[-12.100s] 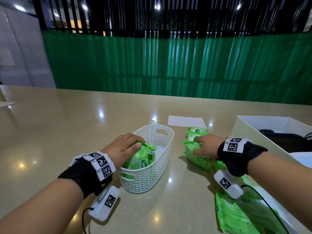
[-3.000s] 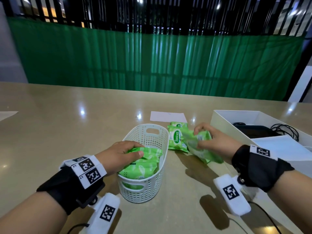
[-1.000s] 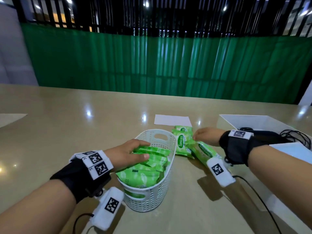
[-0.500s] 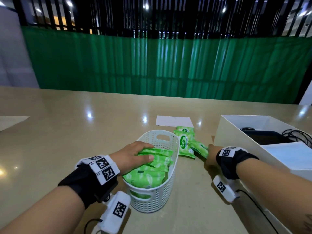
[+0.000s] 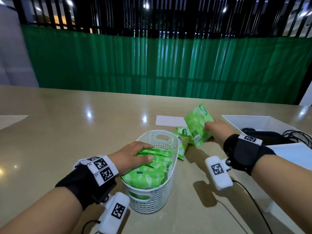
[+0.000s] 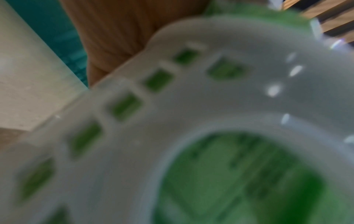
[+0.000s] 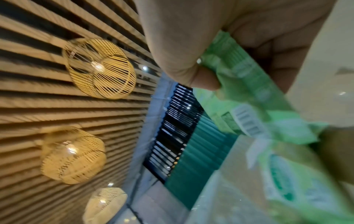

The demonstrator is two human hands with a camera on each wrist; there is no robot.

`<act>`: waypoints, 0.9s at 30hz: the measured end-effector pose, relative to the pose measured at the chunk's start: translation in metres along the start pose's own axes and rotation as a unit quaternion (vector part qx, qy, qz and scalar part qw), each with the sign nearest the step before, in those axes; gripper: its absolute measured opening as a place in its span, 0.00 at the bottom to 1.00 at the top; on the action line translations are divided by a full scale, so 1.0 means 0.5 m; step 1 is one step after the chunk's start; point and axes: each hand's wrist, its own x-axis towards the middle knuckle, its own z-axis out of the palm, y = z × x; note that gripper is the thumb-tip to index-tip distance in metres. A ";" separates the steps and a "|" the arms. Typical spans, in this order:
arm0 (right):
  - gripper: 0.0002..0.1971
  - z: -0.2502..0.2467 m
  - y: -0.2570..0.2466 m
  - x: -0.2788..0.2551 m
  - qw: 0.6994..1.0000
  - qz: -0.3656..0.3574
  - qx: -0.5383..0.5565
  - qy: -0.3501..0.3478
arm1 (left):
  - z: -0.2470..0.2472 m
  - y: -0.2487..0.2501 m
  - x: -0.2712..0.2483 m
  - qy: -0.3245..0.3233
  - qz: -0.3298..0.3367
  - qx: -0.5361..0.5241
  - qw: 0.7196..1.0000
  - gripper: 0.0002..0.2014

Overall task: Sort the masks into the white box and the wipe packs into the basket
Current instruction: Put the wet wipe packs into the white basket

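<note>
A glossy beige table (image 5: 67, 125) with bright spots of reflected light runs back to a green pleated curtain (image 5: 152, 65), and above the curtain stand dark vertical slats. The right wrist view, tilted, shows a wall of wooden slats with woven cage lamps (image 7: 99, 68) lit against it.

The white basket (image 5: 168, 183) stands on the table near the middle, stacked with green wipe packs (image 5: 148, 176) up to its rim. The left hand (image 5: 131, 157) lies flat on top of that stack, fingers straight and pressing, thumb laid along the packs' edge. The left wrist view is blurred and shows only the basket's pierced wall (image 6: 172, 106) with green behind it.

The right hand (image 5: 217, 132) holds one wipe pack (image 5: 197, 124) raised above the table, tilted on end, thumb and fingers curled round its lower part. Under it, just beside the basket's right side, more packs (image 5: 183, 137) lie on the table. A white sheet of paper (image 5: 168, 120) lies flat behind them.

At the right stands the white box (image 5: 244, 119), open, with a dark object and black cables (image 5: 297, 134) inside
</note>
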 end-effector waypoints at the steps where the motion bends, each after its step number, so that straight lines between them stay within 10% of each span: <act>1: 0.07 0.001 -0.019 -0.014 0.999 -0.033 0.017 -0.011 | 0.000 0.000 0.000 0.000 -0.001 0.000 1.000 0.36; 9: 0.05 0.021 -0.128 -0.089 0.941 -0.249 -0.228 -0.018 | 0.000 -0.002 0.001 0.005 0.006 0.001 1.000 0.37; 20: 0.23 0.148 -0.114 -0.067 0.823 -0.252 -0.476 -0.180 | 0.001 -0.014 0.007 0.011 0.009 -0.005 1.000 0.48; 27: 0.23 0.143 -0.041 -0.028 0.869 -0.148 -0.388 -0.269 | 0.002 -0.020 0.010 0.016 0.013 -0.009 1.000 0.50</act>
